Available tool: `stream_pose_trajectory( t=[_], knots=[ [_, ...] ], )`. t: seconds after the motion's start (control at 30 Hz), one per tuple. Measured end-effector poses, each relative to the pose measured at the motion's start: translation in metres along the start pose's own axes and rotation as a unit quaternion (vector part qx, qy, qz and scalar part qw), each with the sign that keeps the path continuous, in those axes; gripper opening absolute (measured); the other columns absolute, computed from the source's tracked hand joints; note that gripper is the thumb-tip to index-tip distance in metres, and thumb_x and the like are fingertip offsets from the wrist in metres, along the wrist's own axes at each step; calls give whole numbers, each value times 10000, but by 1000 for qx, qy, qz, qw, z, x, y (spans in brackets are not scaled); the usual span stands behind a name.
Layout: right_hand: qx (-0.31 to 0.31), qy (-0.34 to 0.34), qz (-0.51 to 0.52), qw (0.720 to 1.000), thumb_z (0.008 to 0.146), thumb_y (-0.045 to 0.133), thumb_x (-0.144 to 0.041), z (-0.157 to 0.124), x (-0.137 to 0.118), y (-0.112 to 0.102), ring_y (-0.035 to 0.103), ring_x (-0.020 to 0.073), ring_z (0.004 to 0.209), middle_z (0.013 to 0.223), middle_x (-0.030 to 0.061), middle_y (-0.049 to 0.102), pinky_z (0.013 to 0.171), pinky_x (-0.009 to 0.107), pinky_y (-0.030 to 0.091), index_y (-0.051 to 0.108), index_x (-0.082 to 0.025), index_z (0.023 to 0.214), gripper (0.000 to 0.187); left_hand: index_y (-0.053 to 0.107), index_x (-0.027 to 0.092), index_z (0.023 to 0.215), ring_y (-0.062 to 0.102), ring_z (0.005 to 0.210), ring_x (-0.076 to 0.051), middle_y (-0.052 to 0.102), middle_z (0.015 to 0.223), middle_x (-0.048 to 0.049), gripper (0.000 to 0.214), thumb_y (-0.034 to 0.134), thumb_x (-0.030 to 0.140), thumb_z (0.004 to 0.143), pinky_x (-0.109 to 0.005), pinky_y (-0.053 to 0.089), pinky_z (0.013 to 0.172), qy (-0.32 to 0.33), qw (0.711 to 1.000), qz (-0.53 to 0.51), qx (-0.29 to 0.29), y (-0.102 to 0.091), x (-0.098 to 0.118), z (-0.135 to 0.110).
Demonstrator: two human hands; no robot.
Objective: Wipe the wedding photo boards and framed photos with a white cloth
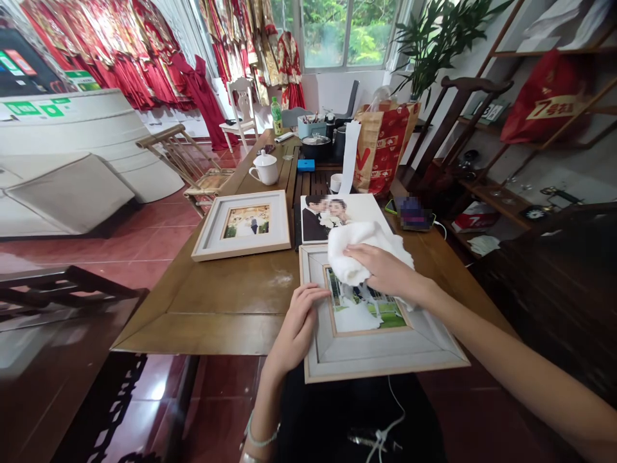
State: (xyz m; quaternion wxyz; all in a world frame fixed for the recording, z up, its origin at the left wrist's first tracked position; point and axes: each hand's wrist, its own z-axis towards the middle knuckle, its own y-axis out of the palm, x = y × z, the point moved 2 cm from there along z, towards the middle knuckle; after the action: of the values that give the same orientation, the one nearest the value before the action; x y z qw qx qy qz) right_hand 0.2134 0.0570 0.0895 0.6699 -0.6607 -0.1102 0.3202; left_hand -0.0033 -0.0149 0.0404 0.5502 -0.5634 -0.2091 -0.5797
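Hands (297, 321) (385, 267) at frame (366, 351); mug (266, 170) contents unclear.

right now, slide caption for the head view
Right hand holding white cloth against framed picture, left hand on frame.

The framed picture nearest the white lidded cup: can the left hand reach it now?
Probably yes: the left hand rests on the nearer frame, with only tabletop visible between that frame and the framed picture.

The right hand (388, 267) holds white cloth (351, 252) against a picture frame (385, 350).
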Motion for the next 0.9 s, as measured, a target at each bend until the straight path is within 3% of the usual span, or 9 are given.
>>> stream_pose_trajectory(
  t=[0.2,0.37,0.6,0.77,0.9],
  knots=[
    [-24,-65,15,998,668,471,51,26,-37,9,440,293,1317,1342,240,541,1040,429,419,563,-30,1224,569,569,237,1197,386,1288,-230,540,1298,-84,329,347,158,966,-449,318,1117,-2,1000,-14,22,0,-2,0],
    [-39,-83,29,995,644,443,84,22,-39,8,423,293,1334,1350,265,529,1071,422,395,539,21,1249,616,561,240,1200,390,1285,-232,520,1326,-85,330,350,151,963,-442,320,1109,7,999,-27,30,1,-3,-1],
    [-87,-43,54,994,609,413,80,-15,-43,4,401,258,1356,1434,206,475,1107,420,367,472,-18,1352,752,571,226,1083,429,1225,-216,530,1233,-87,267,335,167,974,-373,351,1052,-24,999,-26,19,0,3,0],
    [-78,-3,63,995,572,405,88,-51,-80,12,339,263,1389,1439,200,472,1130,423,336,484,-16,1345,785,500,218,1010,444,1217,-201,478,1223,-86,171,332,193,985,-361,339,1058,-69,996,-31,51,2,1,-2],
    [-108,-29,70,991,583,420,73,-78,-111,11,255,286,1424,1443,222,459,1159,440,268,530,-4,1297,726,484,223,1051,416,1256,-203,474,1229,-90,176,320,203,992,-387,324,1084,-68,995,-34,64,4,0,-2]
  ],
)
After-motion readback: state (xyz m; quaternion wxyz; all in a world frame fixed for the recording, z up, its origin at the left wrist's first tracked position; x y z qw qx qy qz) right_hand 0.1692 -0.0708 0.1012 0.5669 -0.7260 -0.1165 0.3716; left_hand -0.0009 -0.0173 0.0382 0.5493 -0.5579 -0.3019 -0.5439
